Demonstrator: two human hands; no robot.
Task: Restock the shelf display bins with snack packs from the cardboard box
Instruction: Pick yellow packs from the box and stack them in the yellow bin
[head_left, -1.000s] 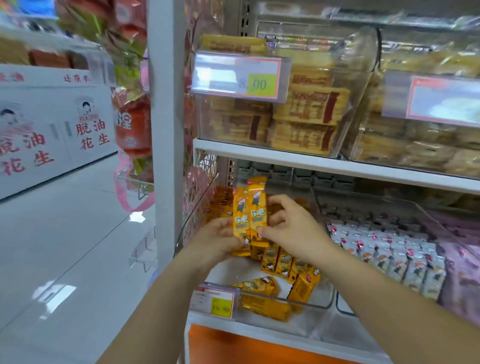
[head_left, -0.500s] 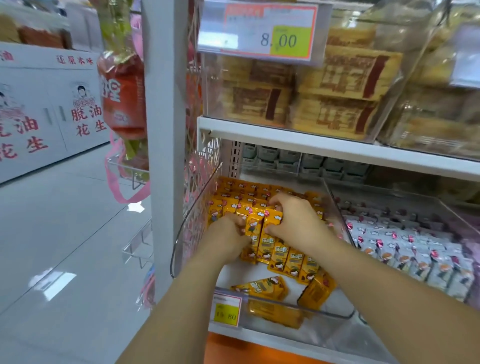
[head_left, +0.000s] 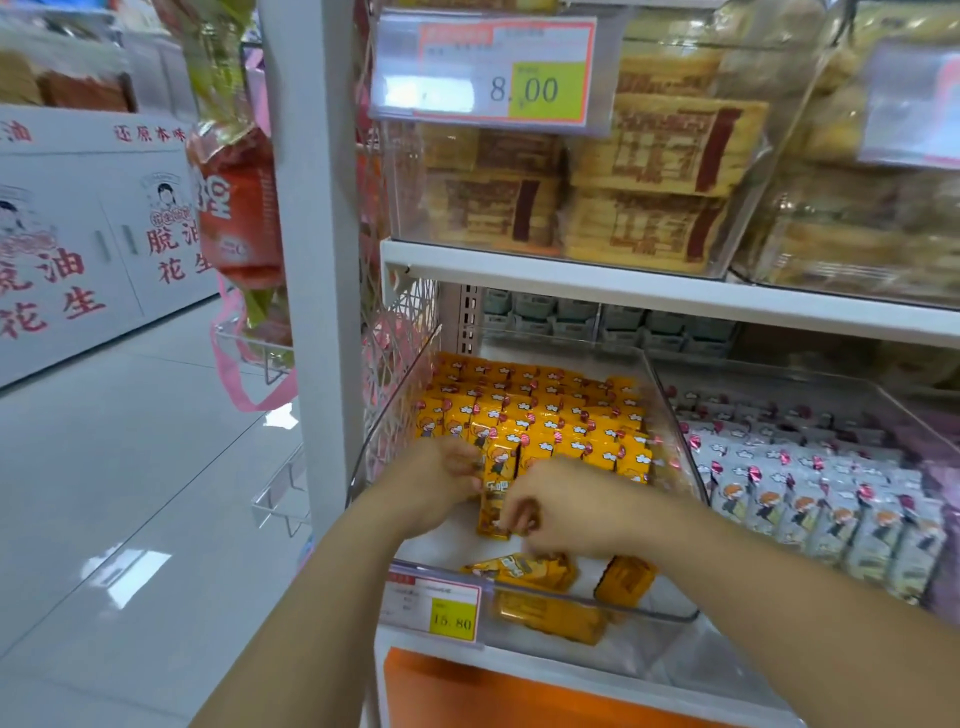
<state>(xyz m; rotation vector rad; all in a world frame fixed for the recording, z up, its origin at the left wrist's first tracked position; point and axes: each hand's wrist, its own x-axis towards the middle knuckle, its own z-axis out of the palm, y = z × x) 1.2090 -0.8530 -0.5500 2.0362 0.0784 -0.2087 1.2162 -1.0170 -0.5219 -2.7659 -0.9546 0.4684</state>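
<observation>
Lowered from mid-air, the orange foil snack pack (head_left: 496, 493) stands in the clear plastic display bin (head_left: 670, 616). Left hand (head_left: 441, 478) and right hand (head_left: 566, 509) fingers pinch its sides (packed rows (head_left: 545, 410) just behind them).

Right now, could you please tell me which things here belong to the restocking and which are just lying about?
Job in hand: left hand, right hand, the yellow snack pack both hold, rows of yellow packs, clear bin, loose packs at its front.

Lying about: white packs in the neighbouring bin, biscuit packs above, price tag, red hanging bag.
</observation>
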